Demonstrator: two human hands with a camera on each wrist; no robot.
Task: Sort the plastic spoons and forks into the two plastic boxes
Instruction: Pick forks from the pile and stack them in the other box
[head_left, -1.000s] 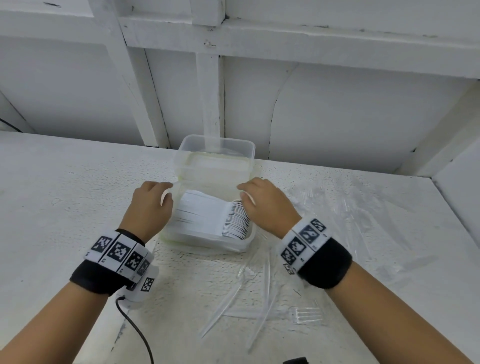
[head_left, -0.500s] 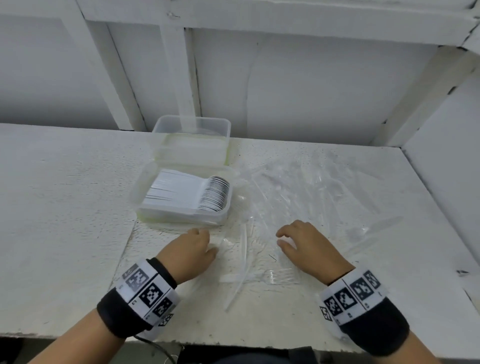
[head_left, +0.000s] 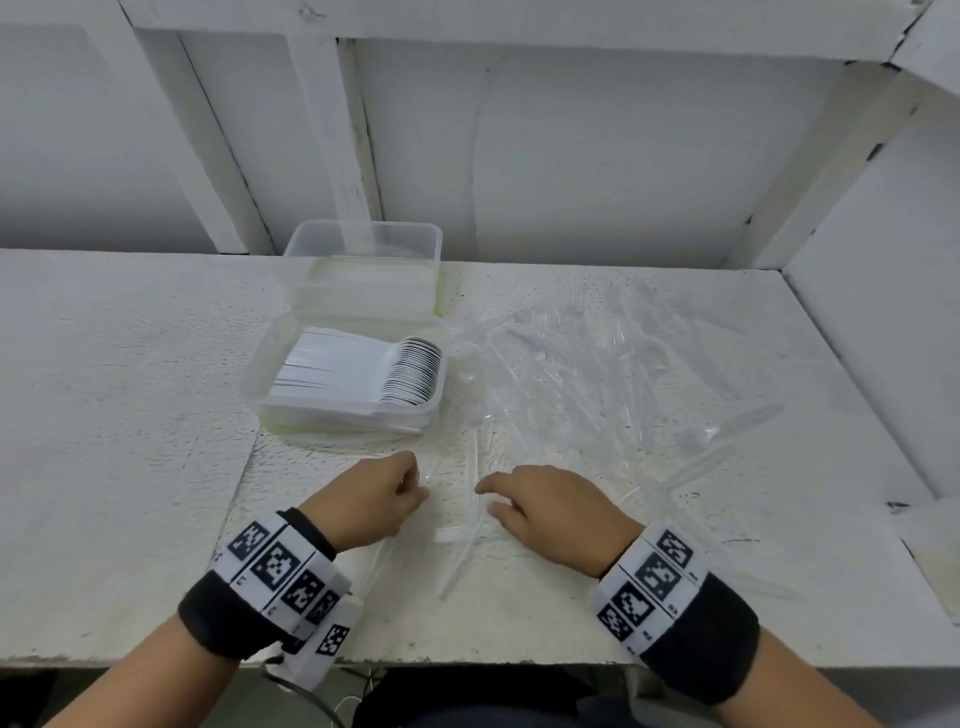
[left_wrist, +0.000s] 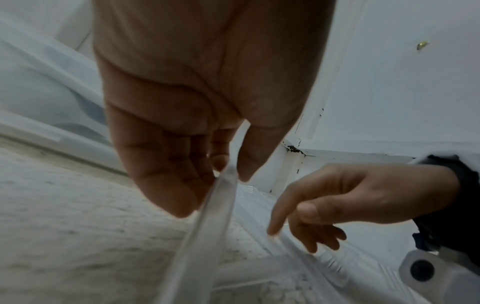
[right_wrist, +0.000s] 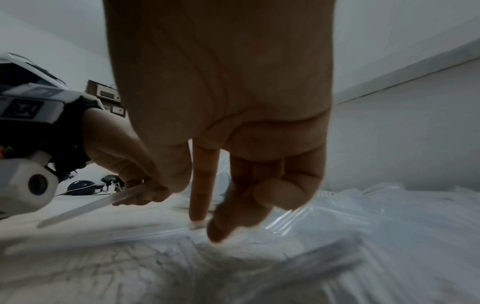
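Two clear plastic boxes stand one behind the other: the near box (head_left: 270, 374) holds a stack of white spoons (head_left: 363, 374), and the far box (head_left: 363, 234) looks empty. Clear plastic cutlery (head_left: 597, 374) lies scattered to their right. My left hand (head_left: 418, 486) pinches the handle of one clear utensil (left_wrist: 197, 236) between thumb and fingers; its head is hidden, so spoon or fork I cannot tell. My right hand (head_left: 485, 499) has its index finger straight down, touching a clear piece (right_wrist: 197, 225) on the table, other fingers loosely curled.
The white table (head_left: 130, 415) has a wall with posts behind it and a side wall (head_left: 883, 312) on the right. Its front edge runs just under my wrists. A few clear utensils (head_left: 467, 525) lie crossed between my hands.
Both hands have come back from the near box to the loose cutlery by the table's front edge. My left hand has taken hold of a clear utensil; the right index has come down on another.
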